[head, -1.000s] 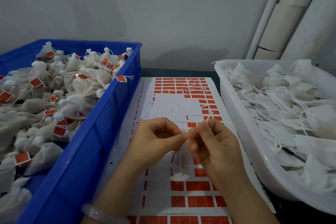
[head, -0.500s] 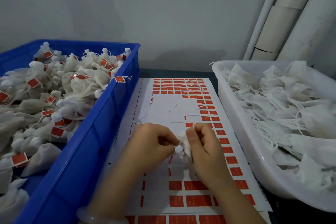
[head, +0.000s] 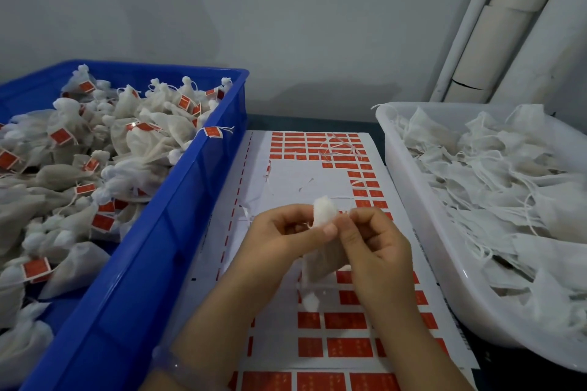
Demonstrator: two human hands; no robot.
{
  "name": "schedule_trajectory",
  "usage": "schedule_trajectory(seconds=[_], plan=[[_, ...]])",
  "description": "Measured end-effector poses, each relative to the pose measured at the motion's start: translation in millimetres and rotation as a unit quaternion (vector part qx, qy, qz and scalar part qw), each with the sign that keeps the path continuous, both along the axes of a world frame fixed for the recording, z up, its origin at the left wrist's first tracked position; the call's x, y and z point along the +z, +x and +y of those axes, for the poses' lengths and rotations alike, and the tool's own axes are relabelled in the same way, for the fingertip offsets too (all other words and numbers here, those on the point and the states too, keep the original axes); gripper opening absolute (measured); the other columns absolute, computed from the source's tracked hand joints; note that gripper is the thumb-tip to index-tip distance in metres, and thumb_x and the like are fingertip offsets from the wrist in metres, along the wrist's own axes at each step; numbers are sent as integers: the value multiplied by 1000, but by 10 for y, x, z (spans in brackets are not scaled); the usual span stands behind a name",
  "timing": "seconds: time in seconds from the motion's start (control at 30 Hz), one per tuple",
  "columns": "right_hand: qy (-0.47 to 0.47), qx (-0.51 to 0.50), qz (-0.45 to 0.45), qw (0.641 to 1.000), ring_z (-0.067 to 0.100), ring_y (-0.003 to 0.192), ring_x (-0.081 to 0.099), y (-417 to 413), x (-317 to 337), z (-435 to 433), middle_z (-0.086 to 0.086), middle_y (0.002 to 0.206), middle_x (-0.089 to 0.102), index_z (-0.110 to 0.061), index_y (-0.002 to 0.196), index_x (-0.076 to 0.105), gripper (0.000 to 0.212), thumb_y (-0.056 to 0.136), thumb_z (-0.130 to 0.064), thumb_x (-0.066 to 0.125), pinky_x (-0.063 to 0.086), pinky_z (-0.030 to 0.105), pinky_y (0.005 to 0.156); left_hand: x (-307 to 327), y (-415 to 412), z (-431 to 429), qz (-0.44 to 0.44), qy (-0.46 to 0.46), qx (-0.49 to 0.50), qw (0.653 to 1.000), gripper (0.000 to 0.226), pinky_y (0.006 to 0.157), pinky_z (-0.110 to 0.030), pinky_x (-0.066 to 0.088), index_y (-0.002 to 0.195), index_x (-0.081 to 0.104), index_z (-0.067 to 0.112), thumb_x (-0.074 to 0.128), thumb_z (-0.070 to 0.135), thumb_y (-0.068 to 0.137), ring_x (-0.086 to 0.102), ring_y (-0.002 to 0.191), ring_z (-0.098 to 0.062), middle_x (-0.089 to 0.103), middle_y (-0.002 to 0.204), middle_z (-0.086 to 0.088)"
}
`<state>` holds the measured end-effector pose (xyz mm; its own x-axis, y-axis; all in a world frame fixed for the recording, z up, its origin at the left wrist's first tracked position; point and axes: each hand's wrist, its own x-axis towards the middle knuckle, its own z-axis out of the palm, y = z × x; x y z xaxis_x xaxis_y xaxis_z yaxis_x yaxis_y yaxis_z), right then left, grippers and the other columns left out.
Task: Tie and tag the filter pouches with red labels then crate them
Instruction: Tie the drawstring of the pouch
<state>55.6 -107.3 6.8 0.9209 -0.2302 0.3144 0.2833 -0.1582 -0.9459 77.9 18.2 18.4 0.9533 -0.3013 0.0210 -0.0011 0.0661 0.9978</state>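
My left hand (head: 279, 235) and my right hand (head: 378, 247) meet over the label sheet, both pinching one white filter pouch (head: 324, 216) at its gathered neck. The pouch's tuft sticks up above my fingertips and its filled body (head: 320, 263) hangs below between my hands. A thin string end shows by my left thumb. The sheet of red labels (head: 346, 320) lies flat under my hands, with many labels peeled from its middle. The blue crate (head: 178, 200) on the left holds several tied pouches with red tags.
A white tub (head: 413, 200) on the right is heaped with untied pouches and loose strings. Loose string bits lie on the sheet's far end (head: 340, 149). White pipes (head: 495, 25) run up the wall at back right. A translucent bracelet (head: 178, 368) circles my left wrist.
Both hands have shifted slightly nearer me while working the pouch neck. The pouch top now stands upright above my fingers, where a drawn-out string showed before.
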Motion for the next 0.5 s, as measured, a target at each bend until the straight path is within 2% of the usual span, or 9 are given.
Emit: schedule_trajectory(seconds=[0.1, 0.17, 0.23, 0.3, 0.4, 0.43, 0.5], plan=[[20, 18, 23, 999, -8, 83, 61, -13, 11, -4, -27, 79, 64, -33, 74, 61, 36, 59, -64, 51, 46, 4, 58, 17, -1, 10, 1, 1, 10, 1000, 40, 69, -22, 55, 80, 73, 23, 73, 47, 48, 68, 82, -15, 71, 80, 4], [66, 35, 49, 996, 1, 85, 64, -6, 1, -27, -19, 82, 67, -35, 74, 65, 37, 56, -65, 54, 53, 16, 66, 10, 5, 21, -3, 37, 9, 999, 37, 65, -20, 54, 71, 74, 27, 72, 52, 43, 68, 77, -12, 70, 74, 7], [111, 80, 89, 987, 11, 87, 67, 3, 11, -41, -11, 85, 69, -38, 76, 67, 35, 54, -64, 57, 55, 31, 76, 5, -9, 12, -14, 40, -6, 999, 33, 66, -20, 54, 70, 74, 28, 72, 50, 46, 68, 79, -13, 70, 75, 8], [132, 118, 119, 977, 15, 89, 68, -8, 30, -34, -10, 88, 70, -39, 77, 68, 33, 55, -61, 58, 56, 32, 76, 20, -24, -4, -16, 12, -2, 1000, 34, 69, -22, 54, 73, 75, 23, 73, 47, 49, 67, 86, -14, 68, 86, 11], [161, 149, 141, 965, 13, 92, 68, -26, 40, -2, -10, 91, 71, -39, 80, 69, 32, 57, -58, 58, 57, 29, 74, 29, -20, 3, 2, -18, 2, 1000, 27, 78, -26, 55, 80, 74, 19, 78, 39, 64, 61, 103, -1, 62, 114, 23], [181, 159, 148, 959, 13, 93, 68, -28, 42, 6, -10, 92, 71, -38, 80, 69, 32, 57, -57, 59, 57, 31, 75, 35, -29, 6, 15, -32, -10, 999, 24, 79, -28, 56, 87, 74, 21, 77, 37, 69, 60, 106, 0, 61, 119, 22], [228, 189, 165, 941, 16, 93, 68, -25, 44, 12, -6, 93, 71, -34, 80, 71, 33, 56, -54, 62, 56, 35, 75, 35, -44, 10, 49, -69, -36, 996, 34, 79, -30, 56, 104, 69, 25, 73, 34, 72, 62, 107, -5, 62, 122, 15]])
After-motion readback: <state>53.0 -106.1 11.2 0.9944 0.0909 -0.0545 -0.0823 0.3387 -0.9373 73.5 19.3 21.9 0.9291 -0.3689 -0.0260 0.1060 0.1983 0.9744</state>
